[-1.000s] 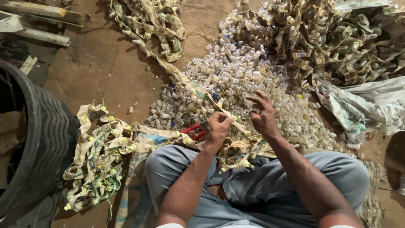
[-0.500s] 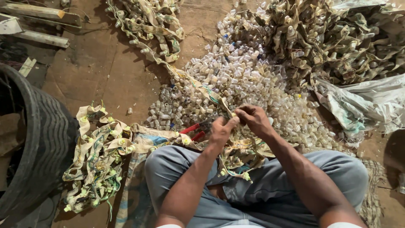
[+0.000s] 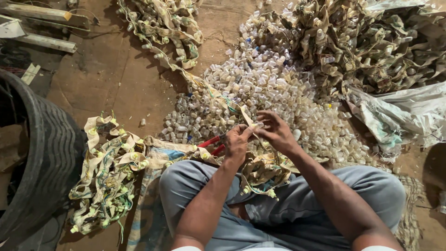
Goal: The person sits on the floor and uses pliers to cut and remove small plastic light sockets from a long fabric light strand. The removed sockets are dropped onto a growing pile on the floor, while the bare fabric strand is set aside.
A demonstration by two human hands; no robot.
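Caps heap beyond hands; tyre at left.

Single view only: head-worn camera, aimed steeply downward from above the seated person's lap. Close range to the left hand and right hand, both centred just below mid-frame. Grey-trousered crossed legs along the bottom edge (nearest to the lens). Forward direction toward the top of the frame: heap of small pale translucent plastic caps just beyond the hands, brown dirt floor farther out. Curved black ribbed rubber tyre at the left edge, crumpled whitish plastic sheet at the right edge. No second view, hence no shared region.
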